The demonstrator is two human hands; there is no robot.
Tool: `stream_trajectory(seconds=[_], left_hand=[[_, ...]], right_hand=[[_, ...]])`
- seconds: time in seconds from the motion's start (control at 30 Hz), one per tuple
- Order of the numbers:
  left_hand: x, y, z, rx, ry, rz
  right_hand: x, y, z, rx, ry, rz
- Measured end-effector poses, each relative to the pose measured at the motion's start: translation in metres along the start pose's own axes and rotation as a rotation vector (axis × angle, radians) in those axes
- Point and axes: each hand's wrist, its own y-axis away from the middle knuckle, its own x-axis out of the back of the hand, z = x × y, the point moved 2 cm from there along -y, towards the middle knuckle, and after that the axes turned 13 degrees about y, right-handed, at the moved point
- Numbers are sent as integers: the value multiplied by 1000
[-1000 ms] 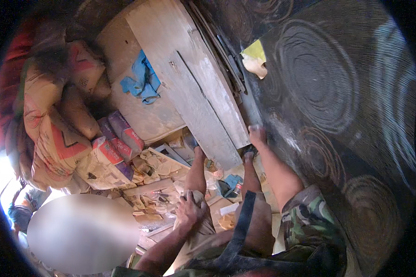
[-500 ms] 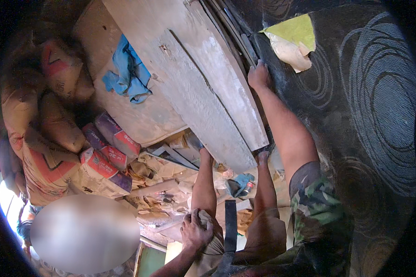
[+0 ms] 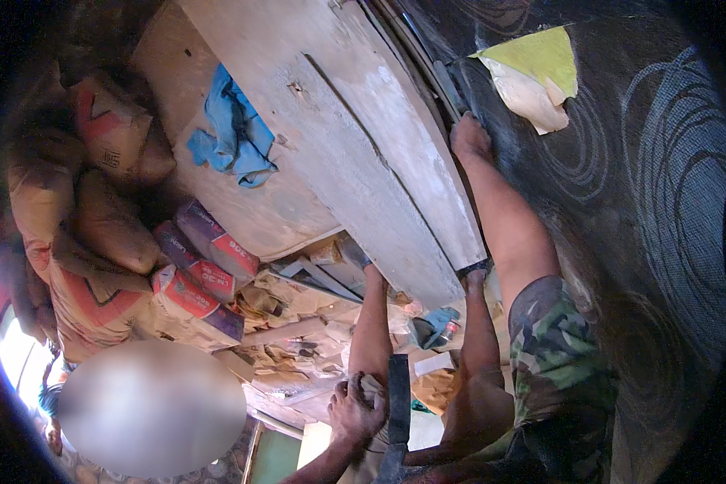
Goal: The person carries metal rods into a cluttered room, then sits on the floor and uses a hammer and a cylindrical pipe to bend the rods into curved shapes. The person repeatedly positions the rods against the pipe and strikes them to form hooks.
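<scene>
My right hand (image 3: 472,135) reaches up along the right edge of pale wooden boards (image 3: 379,194), its fingers bent at a bundle of thin dark strips (image 3: 436,77); what exactly they grip is hidden. My left hand (image 3: 356,410) rests by my leg at the bottom, fingers curled around something greyish that I cannot make out, perhaps cloth. My bare legs reach up toward the boards' near ends. A crumpled blue cloth (image 3: 230,137) lies left of the boards on a pale panel (image 3: 290,206).
Stacked paper sacks (image 3: 97,242) line the left. A dark patterned surface (image 3: 645,242) with a torn yellow-white patch (image 3: 532,77) fills the right. Scraps of paper and wood (image 3: 294,355) litter the area below. A partly seen person (image 3: 52,403) is at lower left beside a blurred oval.
My right hand has moved forward along the boards' right edge, from near their close end to the strips farther up. The view has shifted slightly; my left hand stays by my leg.
</scene>
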Motion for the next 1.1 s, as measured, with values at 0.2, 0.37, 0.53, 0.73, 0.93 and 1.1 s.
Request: stream_trajectory(seconds=[0.2, 0.37, 0.53, 0.73, 0.93, 1.1], left_hand=[[-1, 4, 3, 12, -15, 7], [2, 4, 12, 8, -1, -12], [-3, 5, 14, 16, -39, 7], [-6, 1, 17, 6, -61, 11], [-5, 2, 18, 4, -47, 6], [-3, 0, 17, 24, -9, -8]], right_hand=[[19, 45, -3, 196, -52, 195], [50, 86, 10, 262, -331, 421], [100, 149, -11, 402, -555, 437], [146, 236, -67, 553, -995, 258], [150, 245, -86, 670, -1061, 338], [105, 200, -40, 789, -1291, 233]])
